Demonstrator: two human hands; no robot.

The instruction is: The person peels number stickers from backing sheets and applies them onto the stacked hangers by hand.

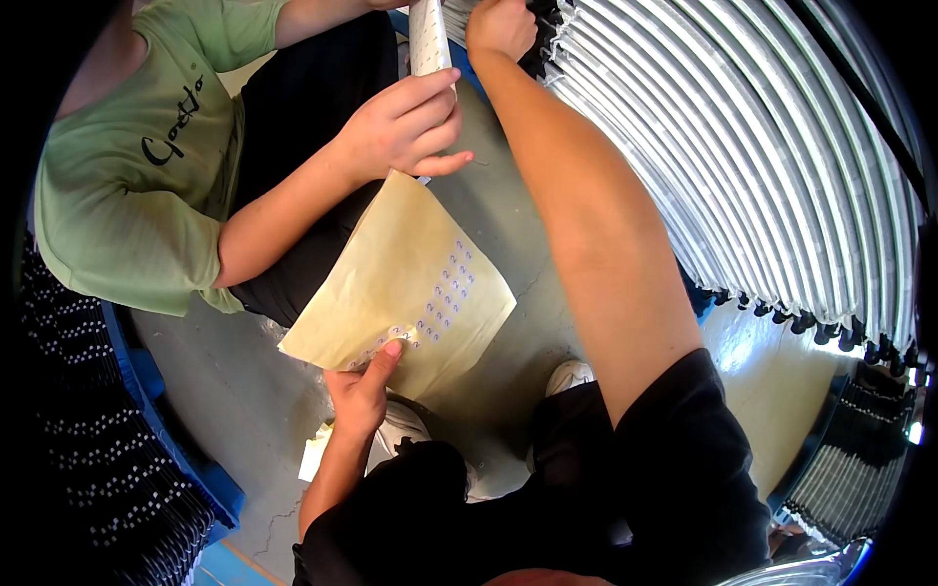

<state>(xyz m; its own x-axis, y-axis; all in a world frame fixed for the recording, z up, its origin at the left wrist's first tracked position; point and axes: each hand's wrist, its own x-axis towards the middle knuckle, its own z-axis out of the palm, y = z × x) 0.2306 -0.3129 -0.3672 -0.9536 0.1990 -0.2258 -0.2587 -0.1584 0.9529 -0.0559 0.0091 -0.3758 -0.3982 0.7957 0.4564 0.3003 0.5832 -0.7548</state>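
Observation:
My left hand [363,391] grips the lower edge of a yellowish sticker sheet [391,273], thumb on its face. Rows of small round labels, printed with what looks like a blue 2, run across the sheet. My right arm reaches far forward, and my right hand [502,31] is closed at the near ends of a stack of white-wrapped tubes [684,127]. What its fingers hold is hidden. Beside it, a co-worker's hand [405,127] holds a folded white sheet [428,39] with small printed marks, just above the top corner of my sticker sheet.
A co-worker in a green shirt [127,225] sits close on the left. Dark rods [127,430] lie stacked in a blue rack [220,488] at the lower left. Another bundle of tubes [840,459] is at the lower right. A paper scrap [313,454] lies on the grey floor [254,391].

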